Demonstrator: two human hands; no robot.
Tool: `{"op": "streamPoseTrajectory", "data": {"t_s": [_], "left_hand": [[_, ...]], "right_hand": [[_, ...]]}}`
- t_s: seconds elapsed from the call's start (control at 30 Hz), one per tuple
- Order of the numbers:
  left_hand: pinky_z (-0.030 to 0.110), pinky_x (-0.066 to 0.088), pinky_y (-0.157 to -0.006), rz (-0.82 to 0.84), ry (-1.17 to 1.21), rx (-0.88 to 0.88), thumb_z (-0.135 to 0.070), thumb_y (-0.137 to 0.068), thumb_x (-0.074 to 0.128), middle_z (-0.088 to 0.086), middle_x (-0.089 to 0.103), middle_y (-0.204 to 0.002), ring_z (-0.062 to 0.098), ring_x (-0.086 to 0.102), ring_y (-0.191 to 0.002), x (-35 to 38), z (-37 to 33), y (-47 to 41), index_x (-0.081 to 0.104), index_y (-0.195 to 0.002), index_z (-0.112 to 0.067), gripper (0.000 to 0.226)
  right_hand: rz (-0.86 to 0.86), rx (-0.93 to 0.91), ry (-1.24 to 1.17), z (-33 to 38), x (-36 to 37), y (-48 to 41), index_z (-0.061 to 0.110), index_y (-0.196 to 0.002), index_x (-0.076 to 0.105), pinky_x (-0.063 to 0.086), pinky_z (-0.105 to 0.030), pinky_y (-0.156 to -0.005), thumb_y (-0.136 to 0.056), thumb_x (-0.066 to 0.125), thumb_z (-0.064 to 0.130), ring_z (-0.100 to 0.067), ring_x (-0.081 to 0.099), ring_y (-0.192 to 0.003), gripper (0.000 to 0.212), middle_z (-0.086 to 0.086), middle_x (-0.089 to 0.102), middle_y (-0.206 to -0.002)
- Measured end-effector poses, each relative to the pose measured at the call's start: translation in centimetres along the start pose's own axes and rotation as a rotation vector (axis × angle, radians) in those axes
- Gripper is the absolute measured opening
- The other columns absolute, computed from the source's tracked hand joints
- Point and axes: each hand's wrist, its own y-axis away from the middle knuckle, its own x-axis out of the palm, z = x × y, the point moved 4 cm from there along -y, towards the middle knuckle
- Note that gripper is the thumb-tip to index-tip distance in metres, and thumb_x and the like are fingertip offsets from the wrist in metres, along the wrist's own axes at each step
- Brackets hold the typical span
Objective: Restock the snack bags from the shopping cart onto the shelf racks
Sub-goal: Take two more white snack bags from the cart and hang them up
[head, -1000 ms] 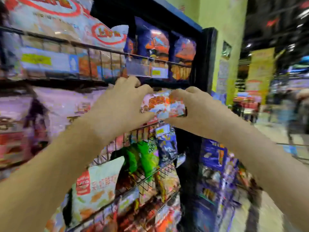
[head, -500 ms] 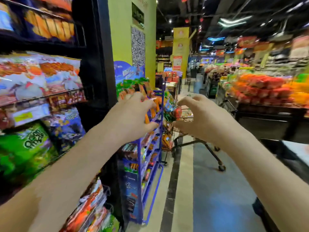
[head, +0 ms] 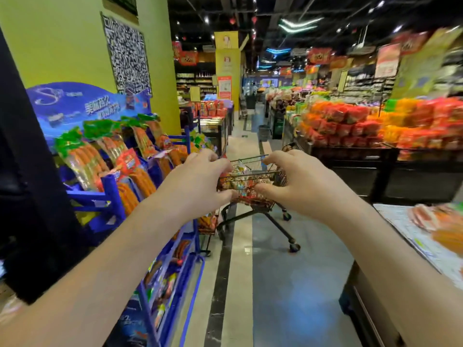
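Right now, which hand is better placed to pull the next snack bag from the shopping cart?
Right hand, marginally: both are empty, flanking the shopping cart, but the left hand reaches alongside the blue sausage rack.

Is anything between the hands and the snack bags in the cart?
Nothing visible. The left hand and right hand reach, empty, toward the snack bags in the shopping cart; only bare floor lies between. The blue rack stands aside, leftward.

Yellow pillar point(head: 75, 46) upper left; blue rack point(head: 112, 194) below; glossy grey floor point(head: 288, 284) lower centre; dark ceiling point(head: 225, 11), strip lights point(head: 298, 22) above.
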Motion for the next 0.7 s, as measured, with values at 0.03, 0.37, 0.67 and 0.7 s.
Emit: {"op": "streamPoseTrajectory", "data": {"t_s": [0.03, 0.37, 0.67, 0.7], "left_hand": [[0.042, 0.048, -0.102, 0.005, 0.008, 0.004, -0.058, -0.094, 0.063, -0.002, 0.041, -0.147, 0.02, 0.037, -0.138, 0.7, 0.1, -1.3, 0.047, -0.147, -0.036, 0.059], [0.039, 0.046, -0.103, 0.038, 0.084, 0.027, -0.058, -0.093, 0.064, -0.004, 0.041, -0.149, 0.018, 0.036, -0.141, 11.1, 7.1, -16.8, 0.048, -0.147, -0.038, 0.059], [0.042, 0.05, -0.102, 0.165, 0.123, 0.016, -0.062, -0.092, 0.062, -0.004, 0.04, -0.147, 0.02, 0.038, -0.138, 20.1, 16.3, -31.1, 0.047, -0.148, -0.036, 0.063], [0.041, 0.05, -0.102, 0.174, 0.129, 0.015, -0.062, -0.092, 0.062, -0.004, 0.04, -0.147, 0.019, 0.038, -0.138, 20.9, 16.9, -32.5, 0.047, -0.148, -0.036, 0.063]], "right_hand": [[0.001, 0.003, -0.003, -0.8, 0.6, -1.0, 0.033, -0.146, 0.048, 0.049, -0.035, -0.094, -0.092, 0.065, 0.06, -0.015, 0.052, -0.123, 0.062, 0.005, 0.052, -0.138], [0.034, 0.08, 0.043, -7.3, 10.0, -15.7, 0.034, -0.145, 0.048, 0.053, -0.039, -0.093, -0.093, 0.064, 0.06, -0.015, 0.055, -0.116, 0.06, 0.005, 0.055, -0.131], [0.114, 0.194, 0.057, -11.9, 18.2, -31.2, 0.034, -0.143, 0.049, 0.051, -0.036, -0.088, -0.092, 0.063, 0.06, -0.016, 0.057, -0.118, 0.059, 0.007, 0.053, -0.132], [0.118, 0.204, 0.049, -12.6, 18.9, -32.6, 0.035, -0.144, 0.048, 0.051, -0.036, -0.089, -0.092, 0.063, 0.06, -0.016, 0.056, -0.12, 0.06, 0.007, 0.053, -0.134]]}}
